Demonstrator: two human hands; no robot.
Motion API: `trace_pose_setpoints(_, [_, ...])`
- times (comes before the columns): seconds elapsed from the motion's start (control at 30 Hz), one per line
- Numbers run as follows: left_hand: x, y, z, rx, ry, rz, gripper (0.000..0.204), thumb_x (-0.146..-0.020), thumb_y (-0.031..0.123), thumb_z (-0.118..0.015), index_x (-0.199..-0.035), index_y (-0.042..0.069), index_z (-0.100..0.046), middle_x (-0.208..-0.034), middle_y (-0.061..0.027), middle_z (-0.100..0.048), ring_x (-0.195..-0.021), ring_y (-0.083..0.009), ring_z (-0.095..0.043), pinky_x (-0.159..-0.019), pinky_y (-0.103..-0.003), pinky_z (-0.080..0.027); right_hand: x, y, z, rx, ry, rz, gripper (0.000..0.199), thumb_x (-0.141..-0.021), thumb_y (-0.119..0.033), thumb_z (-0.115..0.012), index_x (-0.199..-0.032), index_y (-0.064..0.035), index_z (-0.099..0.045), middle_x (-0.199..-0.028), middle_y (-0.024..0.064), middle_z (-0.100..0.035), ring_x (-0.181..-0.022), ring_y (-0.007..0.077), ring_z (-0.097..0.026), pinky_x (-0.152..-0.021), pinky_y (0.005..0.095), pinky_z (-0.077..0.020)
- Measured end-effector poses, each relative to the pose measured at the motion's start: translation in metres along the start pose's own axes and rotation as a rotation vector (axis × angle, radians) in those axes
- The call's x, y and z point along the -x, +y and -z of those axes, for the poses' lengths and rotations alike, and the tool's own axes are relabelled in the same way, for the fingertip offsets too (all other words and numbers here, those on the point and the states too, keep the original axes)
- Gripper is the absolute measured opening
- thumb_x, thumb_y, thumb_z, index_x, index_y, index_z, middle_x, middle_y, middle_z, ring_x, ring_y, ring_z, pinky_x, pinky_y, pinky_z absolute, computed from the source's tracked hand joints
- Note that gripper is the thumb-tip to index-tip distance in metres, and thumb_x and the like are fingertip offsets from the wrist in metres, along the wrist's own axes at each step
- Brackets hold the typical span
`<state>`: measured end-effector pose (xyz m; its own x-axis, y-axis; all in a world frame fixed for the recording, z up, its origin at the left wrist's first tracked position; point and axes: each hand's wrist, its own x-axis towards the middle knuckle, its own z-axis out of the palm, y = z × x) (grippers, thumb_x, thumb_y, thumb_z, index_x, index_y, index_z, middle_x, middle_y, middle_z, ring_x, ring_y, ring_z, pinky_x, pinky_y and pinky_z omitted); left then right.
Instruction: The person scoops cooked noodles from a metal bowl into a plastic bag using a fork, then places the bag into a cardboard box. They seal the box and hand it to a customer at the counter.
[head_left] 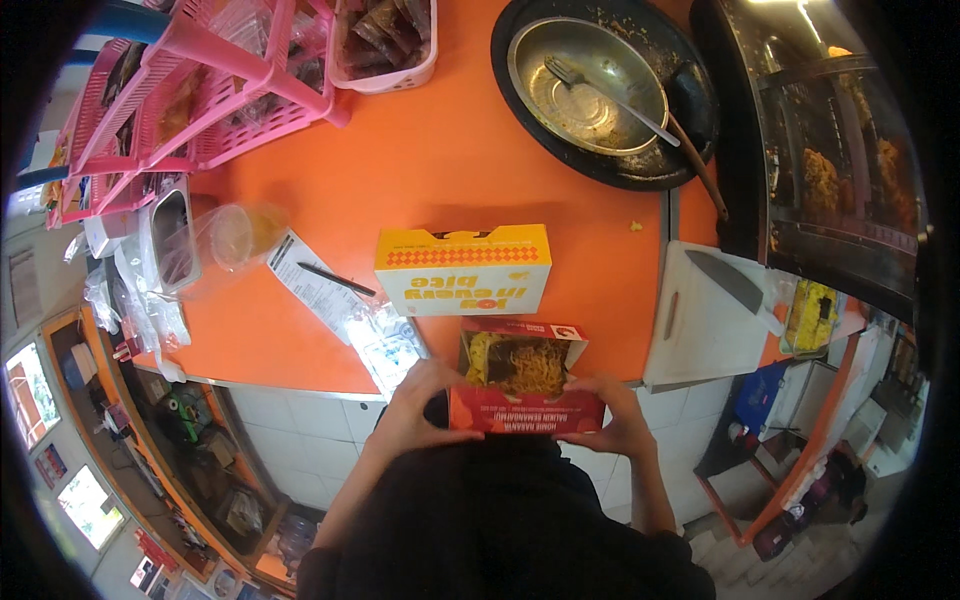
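A red cardboard food box with its top open is held at the table's near edge, in front of my body. Inside lie fried noodles and something yellow, perhaps egg, at the left. My left hand grips the box's left end, thumb along the near side. On the right end, my right hand grips it the same way. Just beyond stands a closed yellow and white cardboard box. Left of that box, a printed paper slip lies under a black pen.
A black wok holding a metal bowl and a fork sits at the far right. Nearer are a white cutting board and a knife. A glass display case borders the right; a pink rack stands far left.
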<state>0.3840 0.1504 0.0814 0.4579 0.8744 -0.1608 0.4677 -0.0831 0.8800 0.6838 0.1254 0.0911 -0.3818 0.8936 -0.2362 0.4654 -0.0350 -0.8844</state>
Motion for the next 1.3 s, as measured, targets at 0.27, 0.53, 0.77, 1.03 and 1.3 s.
trace_pose_setpoints(0.27, [-0.024, -0.045, -0.037, 0.225, 0.14, 0.26, 0.06, -0.066, 0.025, -0.081, -0.112, 0.001, -0.05, -0.11, -0.0114, -0.049, -0.109, -0.0248, -0.051, -0.087, -0.035, -0.044, -0.026, 0.031, 0.006, 0.068, 0.131, -0.181, 0.062, -0.058, -0.03, -0.087, -0.104, -0.0061, -0.054, -0.097, 0.0099, -0.054, -0.089, 0.0224, -0.057, -0.075, 0.0344, -0.0493])
trace_pose_setpoints(0.53, [-0.023, -0.054, -0.058, 0.316, 0.244, 0.286, 0.051, -0.073, 0.017, -0.075, -0.113, 0.001, -0.046, -0.114, -0.0108, -0.043, -0.113, -0.0255, -0.047, -0.099, -0.036, -0.038, -0.031, 0.025, 0.006, -0.202, 0.123, -0.381, 0.069, -0.058, -0.032, -0.088, -0.103, -0.0055, -0.043, -0.093, 0.0098, -0.053, -0.088, 0.0191, -0.055, -0.075, 0.0333, -0.0474])
trace_pose_setpoints(0.77, [-0.016, -0.06, -0.067, 0.593, 0.129, 0.303, 0.059, -0.067, 0.02, -0.081, -0.11, 0.004, -0.044, -0.117, -0.0106, -0.046, -0.112, -0.0238, -0.048, -0.093, -0.034, -0.041, -0.01, 0.01, -0.002, 0.062, 0.247, -0.289, 0.075, -0.053, -0.034, -0.09, -0.103, -0.0047, -0.043, -0.09, 0.0119, -0.052, -0.084, 0.0257, -0.054, -0.075, 0.0356, -0.045])
trace_pose_setpoints(1.03, [-0.013, -0.058, -0.061, 0.649, 0.067, 0.037, 0.071, -0.057, 0.03, -0.088, -0.107, 0.007, -0.044, -0.123, -0.0142, -0.049, -0.118, -0.0274, -0.047, -0.098, -0.041, -0.037, 0.024, -0.005, 0.009, 0.174, 0.095, -0.221, 0.073, -0.046, -0.029, -0.093, -0.096, -0.0078, -0.044, -0.083, 0.0085, -0.048, -0.078, 0.0251, -0.052, -0.067, 0.0342, -0.044])
trace_pose_setpoints(1.3, [-0.022, -0.046, -0.059, 0.815, 0.035, 0.249, 0.067, -0.064, 0.028, -0.085, -0.111, 0.005, -0.044, -0.124, -0.0162, -0.049, -0.117, -0.0267, -0.048, -0.099, -0.039, -0.038, 0.02, 0.028, 0.008, -0.039, 0.163, -0.352, 0.074, -0.052, -0.031, -0.091, -0.102, -0.008, -0.043, -0.095, 0.0075, -0.051, -0.084, 0.0201, -0.055, -0.074, 0.0313, -0.0473])
